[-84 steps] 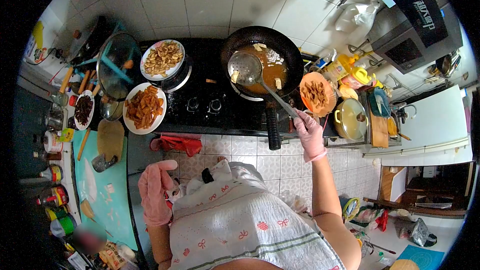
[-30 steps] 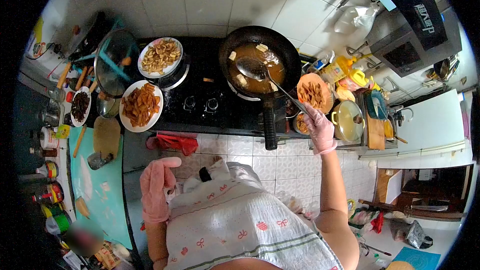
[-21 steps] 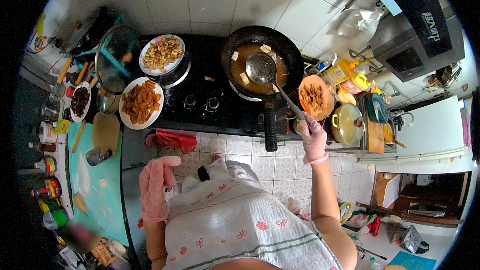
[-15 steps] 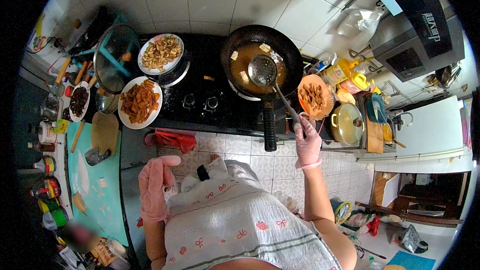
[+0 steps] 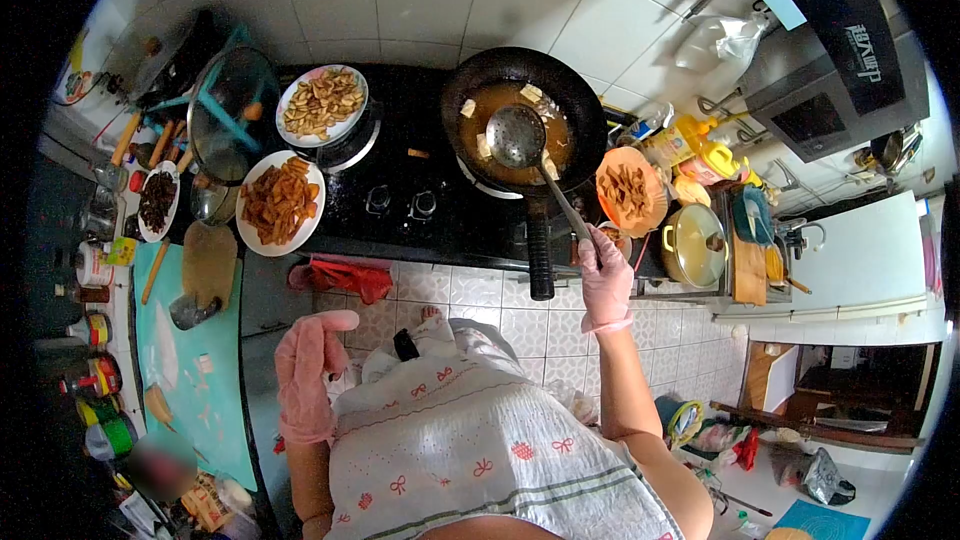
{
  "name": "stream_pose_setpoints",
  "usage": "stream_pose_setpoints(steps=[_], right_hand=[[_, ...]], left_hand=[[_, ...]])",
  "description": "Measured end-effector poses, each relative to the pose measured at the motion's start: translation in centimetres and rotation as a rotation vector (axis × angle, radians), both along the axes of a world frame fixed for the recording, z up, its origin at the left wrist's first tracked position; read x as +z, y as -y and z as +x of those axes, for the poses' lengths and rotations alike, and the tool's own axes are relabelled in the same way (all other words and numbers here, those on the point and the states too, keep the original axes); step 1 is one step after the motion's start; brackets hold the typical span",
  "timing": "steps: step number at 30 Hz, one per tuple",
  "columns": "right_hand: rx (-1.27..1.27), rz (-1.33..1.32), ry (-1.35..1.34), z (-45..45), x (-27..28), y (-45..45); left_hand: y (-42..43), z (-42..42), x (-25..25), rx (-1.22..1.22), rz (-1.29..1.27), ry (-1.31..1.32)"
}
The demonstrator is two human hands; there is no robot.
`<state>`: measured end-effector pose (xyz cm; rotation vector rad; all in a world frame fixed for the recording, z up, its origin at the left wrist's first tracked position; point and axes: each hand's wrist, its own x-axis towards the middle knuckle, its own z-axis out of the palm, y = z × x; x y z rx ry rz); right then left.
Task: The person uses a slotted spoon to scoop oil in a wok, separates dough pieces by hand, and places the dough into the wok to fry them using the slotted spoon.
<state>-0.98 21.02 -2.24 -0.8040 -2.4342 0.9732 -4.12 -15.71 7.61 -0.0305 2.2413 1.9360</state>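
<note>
My right hand (image 5: 605,285), in a clear pinkish glove, is closed round the handle of a metal skimmer (image 5: 515,137). Its perforated bowl rests in the brown oil of a black wok (image 5: 587,105) on the stove. Several pale tofu-like pieces (image 5: 531,93) lie in the oil around the skimmer. The wok's black handle (image 5: 540,260) points toward me, left of my right hand. Off to the left, my gloved left hand (image 5: 308,380) hangs beside the apron (image 5: 430,440), empty, its fingers loosely bent and apart from the thumb.
Left of the wok are a plate of browned slices (image 5: 322,105) and a plate of fried strips (image 5: 281,202). An orange bowl of brown strips (image 5: 631,190) and a lidded yellow pot (image 5: 694,246) stand to the right. A cleaver (image 5: 208,270) lies by the teal board (image 5: 190,360).
The skimmer's bowl has shifted slightly left in the wok, and my right hand has moved a little left with it. My left hand stays almost still.
</note>
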Motion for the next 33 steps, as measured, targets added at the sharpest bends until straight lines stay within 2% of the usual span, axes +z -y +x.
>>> stream_pose_setpoints(steps=[9,12,15,27,30,33], right_hand=[[0.025,-0.130,-0.063,-0.9,-1.3,0.1],[0.042,-0.030,-0.043,-1.2,0.4,1.3],[0.032,-0.034,-0.041,-1.3,-0.1,1.3],[0.081,0.333,-0.006,-2.4,0.8,2.3],[0.083,0.253,0.003,-2.6,0.9,2.3],[0.093,0.199,-0.028,-2.6,0.9,2.1]], left_hand=[[0.2,0.3,0.2,0.009,-0.032,0.042],[0.2,0.3,0.5,0.003,-0.071,0.034],[0.4,0.3,0.4,-0.006,-0.069,0.036],[0.7,0.3,0.4,-0.049,-0.121,0.011],[0.6,0.2,-0.1,0.012,-0.002,-0.014],[0.7,0.3,0.1,0.012,-0.036,-0.024]])
